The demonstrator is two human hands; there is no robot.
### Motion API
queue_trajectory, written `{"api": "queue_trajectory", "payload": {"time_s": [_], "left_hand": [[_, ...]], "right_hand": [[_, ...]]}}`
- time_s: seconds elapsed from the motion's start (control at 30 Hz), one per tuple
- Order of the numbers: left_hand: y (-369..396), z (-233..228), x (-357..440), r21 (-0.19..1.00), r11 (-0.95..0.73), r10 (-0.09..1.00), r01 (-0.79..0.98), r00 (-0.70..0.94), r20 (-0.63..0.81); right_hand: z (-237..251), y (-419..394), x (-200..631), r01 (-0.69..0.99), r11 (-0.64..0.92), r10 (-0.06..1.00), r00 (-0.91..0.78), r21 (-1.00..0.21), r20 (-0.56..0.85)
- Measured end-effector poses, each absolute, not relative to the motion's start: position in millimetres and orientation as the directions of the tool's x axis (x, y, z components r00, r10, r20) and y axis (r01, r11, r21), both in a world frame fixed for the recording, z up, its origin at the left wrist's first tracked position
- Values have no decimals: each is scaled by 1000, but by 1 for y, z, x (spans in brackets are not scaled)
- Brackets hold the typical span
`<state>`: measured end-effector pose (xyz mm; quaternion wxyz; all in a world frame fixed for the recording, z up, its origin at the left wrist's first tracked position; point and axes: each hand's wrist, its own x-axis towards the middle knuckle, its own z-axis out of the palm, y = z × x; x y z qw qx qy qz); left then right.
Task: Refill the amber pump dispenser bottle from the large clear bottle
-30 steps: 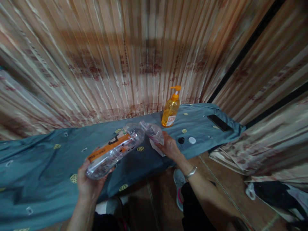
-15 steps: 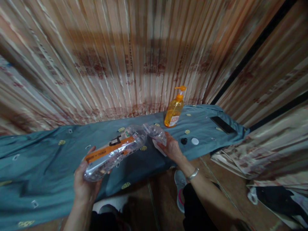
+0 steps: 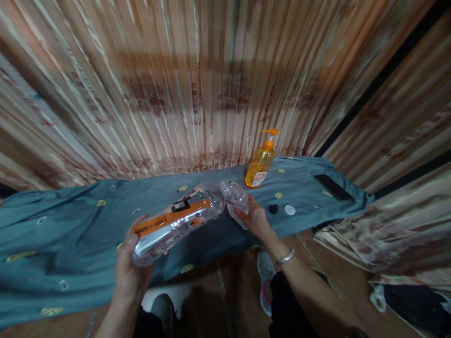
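Note:
A large clear plastic bottle (image 3: 176,223) with an orange and silver label is tilted, its neck pointing right. My left hand (image 3: 132,267) is wrapped round its base end. In my right hand (image 3: 257,218) is a smaller clear plastic bottle (image 3: 238,196), its mouth facing left against the large bottle's mouth. Part of the small bottle is covered by my fingers. Whether liquid is inside either bottle I cannot tell. Close to my right hand, a black cap (image 3: 273,209) and a white cap (image 3: 289,210) lie on the cloth.
A pump bottle (image 3: 260,166) of yellow-orange liquid stands upright near the curtain (image 3: 211,94). A dark phone (image 3: 333,188) lies at the right end of the blue-green cloth (image 3: 81,244). Below the front edge are my shoes (image 3: 266,277) and the tiled floor.
The whole view has shifted slightly, so everything appears a little further right. Both hands keep their hold, and the two bottles stay mouth to mouth.

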<state>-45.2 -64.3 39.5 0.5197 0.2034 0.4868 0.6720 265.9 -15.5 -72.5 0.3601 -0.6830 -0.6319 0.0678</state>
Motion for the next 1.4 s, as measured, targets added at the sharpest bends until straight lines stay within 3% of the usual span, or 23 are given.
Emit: {"api": "queue_trajectory", "payload": {"time_s": [0.6,0.83,1.0,1.4], "left_hand": [[-63,31,-51,915,9,956,-403,-265,-126],[-74,43,-41,917,47,919,-395,-343,-194],[-80,35,-51,937,28,948,-347,-289,-136],[-80,43,-47,940,-5,928,-340,-353,-123]], "right_hand": [[-54,-21,279,784,81,943,140,-616,303],[-45,-22,278,768,38,963,143,-640,229],[-52,-22,277,767,55,950,157,-640,271],[-54,-23,277,773,45,949,166,-633,270]]}}
